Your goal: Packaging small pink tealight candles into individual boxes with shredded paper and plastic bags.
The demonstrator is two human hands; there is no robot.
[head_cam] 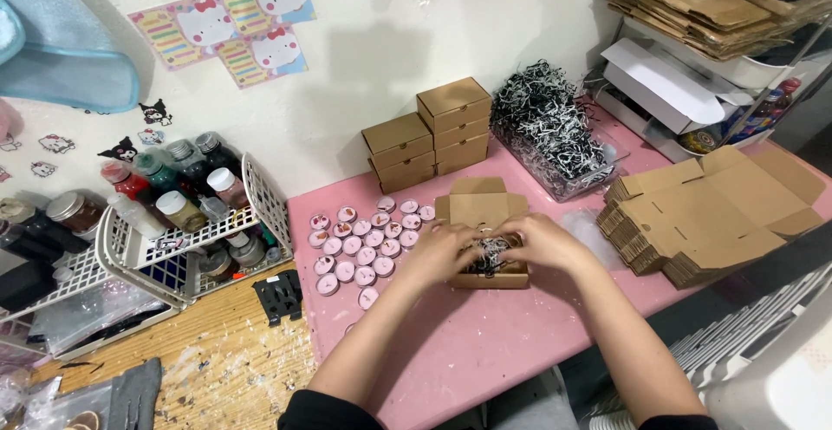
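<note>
A small open brown cardboard box (482,206) sits on the pink table (485,352), its lid flap standing up behind. Inside lies black and white shredded paper filler (492,250). My left hand (440,252) and my right hand (546,241) both rest in the box, fingers pressed into the filler from either side. Just left of the box, several small round pink tins (364,244) lie in rows on the table.
Closed brown boxes (429,131) are stacked against the wall. A clear tub of shredded paper (548,131) stands behind the box. Flat unfolded boxes (706,213) pile at the right. A white wire rack of paint bottles (186,213) stands at the left.
</note>
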